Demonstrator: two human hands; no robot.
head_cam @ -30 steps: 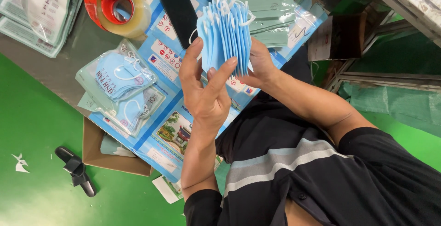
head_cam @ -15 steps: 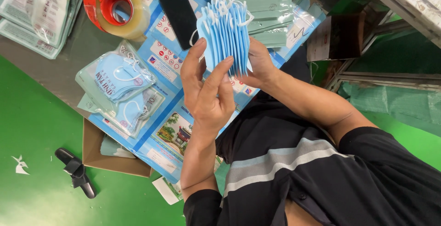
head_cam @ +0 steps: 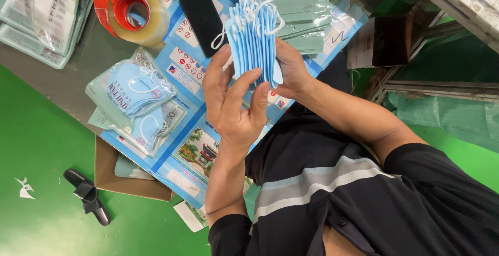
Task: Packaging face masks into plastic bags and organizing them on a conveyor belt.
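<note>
Change: the left hand (head_cam: 234, 105) has shifted a touch, its fingers now spread wider and fanned against the near face of the mask stack (head_cam: 255, 40); the stack itself stays raised in the same spot above the table.
Left hand: open, palm to the camera, fingers apart; the fingertips (head_cam: 254, 74) press on the lower edge of the stack while the thumb side rests along its left.
Right hand: the right hand (head_cam: 292, 69) is clamped on the stack from the far side, fingers curled behind it, mostly hidden by the masks.
Mask stack: a thick bunch of light blue face masks, held on edge, white ear loops sprouting from the top; it is in the air between both hands, over the blue printed sheets (head_cam: 189, 105).
Below the hands: a black phone (head_cam: 201, 21) lies on the sheets just left of the stack.
Left of the hands: clear bagged masks (head_cam: 136, 100), blue masks inside, lie on the sheets.
Top left: a red tape dispenser (head_cam: 127, 9) with a roll of clear tape stands on the grey table (head_cam: 67, 87).
Top centre: a pile of pale green pouches (head_cam: 301, 11) sits behind the stack.
Floor: green, with a cardboard box (head_cam: 130, 183) tucked under the sheets and a black sandal (head_cam: 87, 196) beside it.
</note>
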